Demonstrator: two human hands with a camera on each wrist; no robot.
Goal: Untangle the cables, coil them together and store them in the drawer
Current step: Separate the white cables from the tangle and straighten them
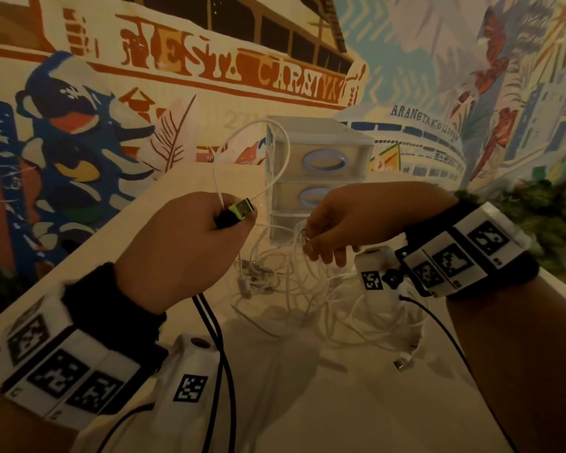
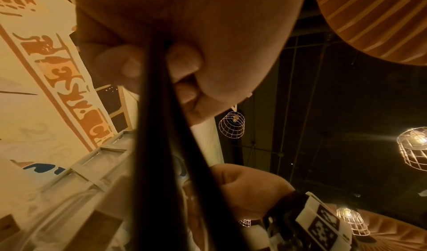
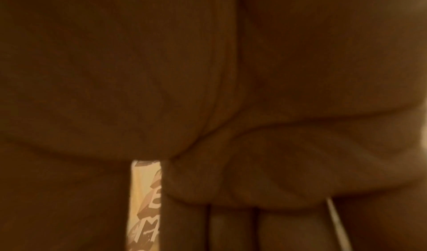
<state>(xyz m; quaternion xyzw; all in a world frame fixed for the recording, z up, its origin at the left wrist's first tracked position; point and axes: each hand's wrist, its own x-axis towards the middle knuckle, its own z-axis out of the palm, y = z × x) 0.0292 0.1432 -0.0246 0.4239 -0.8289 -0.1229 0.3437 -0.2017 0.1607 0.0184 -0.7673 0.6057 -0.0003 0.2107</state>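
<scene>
You're mid-untangling: your left hand (image 1: 180,250) grips the black cable (image 1: 214,325) and a white loop (image 1: 275,152). Your right hand (image 1: 343,220) pinches white strands of the tangle (image 1: 294,289) before the drawer unit (image 1: 321,168); next, draw them free.

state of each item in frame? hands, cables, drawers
left hand: grips black cable and white cable
black cable: held, green-edged USB plug sticking out
white cable: looped up
right hand: pinches white tangle
white tangle: still knotted on table
drawer unit: drawers closed
</scene>
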